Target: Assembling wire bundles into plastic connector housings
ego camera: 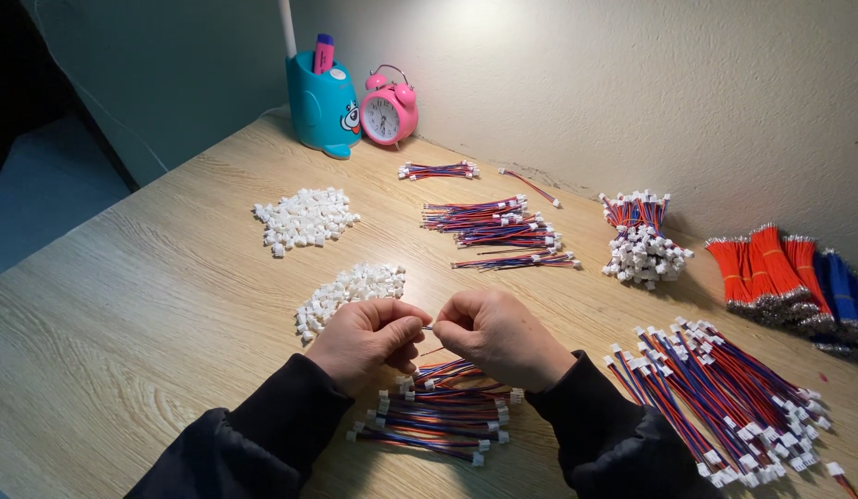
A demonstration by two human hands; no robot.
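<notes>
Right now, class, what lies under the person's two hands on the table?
Under the left hand and right hand lies a pile of red-and-blue wire leads with white plugs. The hands cover whatever small piece they pinch between them.

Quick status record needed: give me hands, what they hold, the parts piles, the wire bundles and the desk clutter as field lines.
left hand: pinched shut on a small part, too small to identify
right hand: fingertips meet the left hand's
under hands: wire leads, red and blue, white plugs on the ends
connector piles: two heaps of white housings
right side: large wire bundle; red wire bunches
back: blue pen holder, pink alarm clock
surface: wooden table
</notes>
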